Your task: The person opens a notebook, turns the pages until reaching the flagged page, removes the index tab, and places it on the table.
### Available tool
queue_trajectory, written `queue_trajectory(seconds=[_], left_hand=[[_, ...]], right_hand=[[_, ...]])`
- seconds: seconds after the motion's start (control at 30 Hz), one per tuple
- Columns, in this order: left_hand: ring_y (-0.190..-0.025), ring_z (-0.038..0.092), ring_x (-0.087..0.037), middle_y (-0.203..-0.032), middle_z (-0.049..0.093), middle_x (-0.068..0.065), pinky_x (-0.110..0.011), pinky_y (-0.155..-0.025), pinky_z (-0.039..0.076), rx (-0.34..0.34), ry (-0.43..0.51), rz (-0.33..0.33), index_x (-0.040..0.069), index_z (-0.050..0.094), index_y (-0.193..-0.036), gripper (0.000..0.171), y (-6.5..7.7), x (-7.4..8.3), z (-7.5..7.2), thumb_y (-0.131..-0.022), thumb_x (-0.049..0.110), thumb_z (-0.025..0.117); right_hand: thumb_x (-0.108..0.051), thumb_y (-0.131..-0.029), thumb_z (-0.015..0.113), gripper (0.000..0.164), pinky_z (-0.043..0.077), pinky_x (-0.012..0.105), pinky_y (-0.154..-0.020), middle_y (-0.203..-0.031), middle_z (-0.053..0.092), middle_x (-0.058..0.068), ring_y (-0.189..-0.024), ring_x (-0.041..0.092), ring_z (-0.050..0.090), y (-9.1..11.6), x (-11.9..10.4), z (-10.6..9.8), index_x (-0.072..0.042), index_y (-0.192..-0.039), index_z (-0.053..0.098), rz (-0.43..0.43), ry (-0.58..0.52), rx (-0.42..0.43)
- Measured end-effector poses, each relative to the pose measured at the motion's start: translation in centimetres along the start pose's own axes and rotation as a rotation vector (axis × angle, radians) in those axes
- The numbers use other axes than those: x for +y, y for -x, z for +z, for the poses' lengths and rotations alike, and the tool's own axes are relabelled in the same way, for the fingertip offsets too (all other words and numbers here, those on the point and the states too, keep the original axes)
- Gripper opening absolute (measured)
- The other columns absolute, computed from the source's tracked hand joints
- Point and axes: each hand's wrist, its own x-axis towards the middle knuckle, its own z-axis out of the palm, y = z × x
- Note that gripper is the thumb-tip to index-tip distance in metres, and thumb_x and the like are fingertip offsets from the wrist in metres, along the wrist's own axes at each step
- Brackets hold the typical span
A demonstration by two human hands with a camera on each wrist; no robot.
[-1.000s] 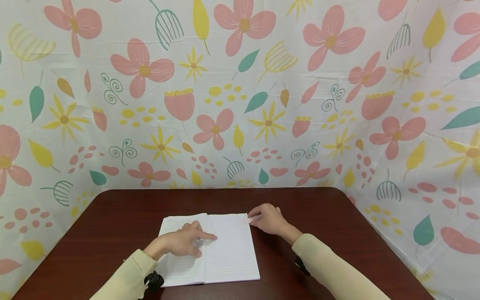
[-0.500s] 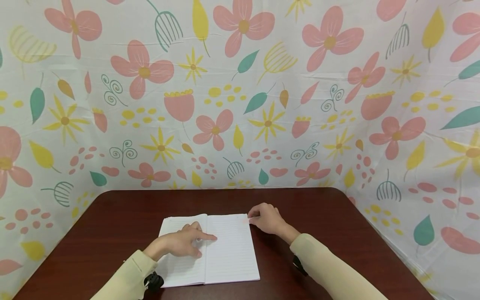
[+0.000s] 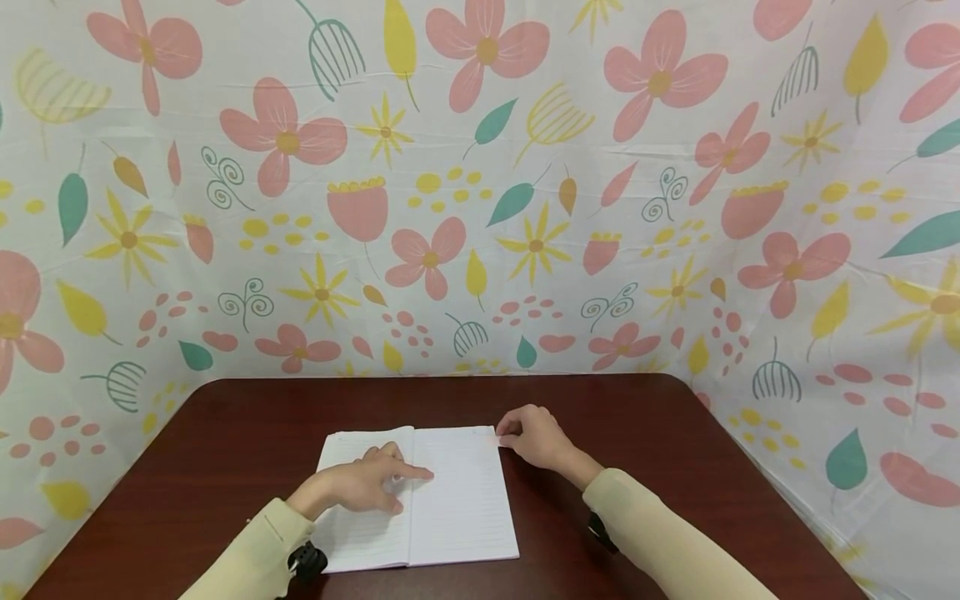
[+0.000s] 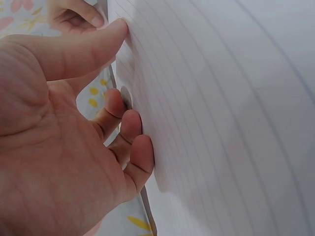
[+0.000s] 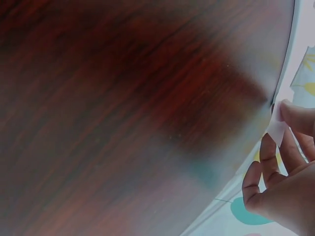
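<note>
An open notebook [image 3: 465,517] with lined white pages lies on the table. Across its centre fold is my left hand [image 3: 360,487], index finger extended onto the right page and thumb on the left page. The left wrist view has its other fingers loosely bent, tips at the paper. At the top right edge of the notebook, my right hand [image 3: 536,437] pinches a small pale pinkish slip of paper [image 5: 278,125] between thumb and index finger. One end of the slip overlaps the page edge; the fingers hide much of it in the head view.
The dark red-brown wooden table [image 3: 247,467] has rounded far corners. Behind it and along both sides hangs a white cloth [image 3: 465,333] printed with flowers and leaves. A black strap [image 3: 306,560] shows at the left sleeve.
The right fingers have settled slightly over the slip, so less of it shows than a second ago. The left hand and notebook have kept their places.
</note>
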Motion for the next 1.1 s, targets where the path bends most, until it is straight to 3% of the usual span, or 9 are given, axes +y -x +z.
queue_trajectory(seconds=[0.1,0.27,0.47,0.8,1.1], left_hand=[[-0.092,0.035,-0.023,-0.102,0.044,-0.001,-0.035,-0.078,0.035,-0.009,0.009,-0.009,0.019,0.068,-0.144,0.058,0.2,0.7,-0.2,-0.088,0.003,0.079],[-0.092,0.035,-0.022,-0.102,0.043,0.0,-0.034,-0.078,0.036,-0.005,0.004,-0.002,0.02,0.068,-0.145,0.059,0.1,0.2,0.0,-0.089,0.005,0.079],[-0.091,0.035,-0.022,-0.102,0.044,-0.002,-0.034,-0.079,0.036,-0.015,0.009,0.006,0.016,0.067,-0.144,0.059,0.3,1.0,-0.4,-0.088,0.003,0.079],[-0.091,0.035,-0.024,-0.101,0.045,-0.004,-0.035,-0.079,0.035,-0.021,0.021,-0.005,0.013,0.068,-0.144,0.058,0.3,1.2,-0.4,-0.088,0.0,0.079],[-0.092,0.035,-0.024,-0.102,0.045,-0.003,-0.036,-0.079,0.036,-0.017,0.031,-0.026,0.015,0.068,-0.143,0.058,0.3,1.4,-0.5,-0.088,0.0,0.08]], right_hand=[[-0.003,-0.093,0.079,0.006,0.055,0.037,-0.073,-0.086,0.073,-0.004,-0.077,0.011,0.063,0.1,0.0,-0.1,-0.008,-0.092,0.079,-0.005,-0.01,-0.008],[-0.002,-0.093,0.079,0.005,0.054,0.034,-0.071,-0.087,0.073,-0.003,-0.077,0.012,0.064,0.3,0.3,-0.4,-0.007,-0.092,0.078,-0.027,-0.046,-0.01],[-0.004,-0.093,0.08,0.005,0.054,0.034,-0.073,-0.089,0.073,-0.004,-0.081,0.014,0.065,0.9,1.2,-2.2,-0.009,-0.093,0.079,-0.028,-0.101,-0.029],[-0.003,-0.092,0.079,0.007,0.051,0.032,-0.068,-0.081,0.071,-0.005,-0.073,0.015,0.06,2.5,4.7,-5.8,-0.008,-0.088,0.078,-0.021,-0.034,-0.126],[-0.002,-0.092,0.079,0.011,0.051,0.032,-0.065,-0.08,0.07,-0.004,-0.07,0.015,0.06,3.3,6.1,-6.7,-0.01,-0.085,0.077,0.014,0.015,-0.135]])
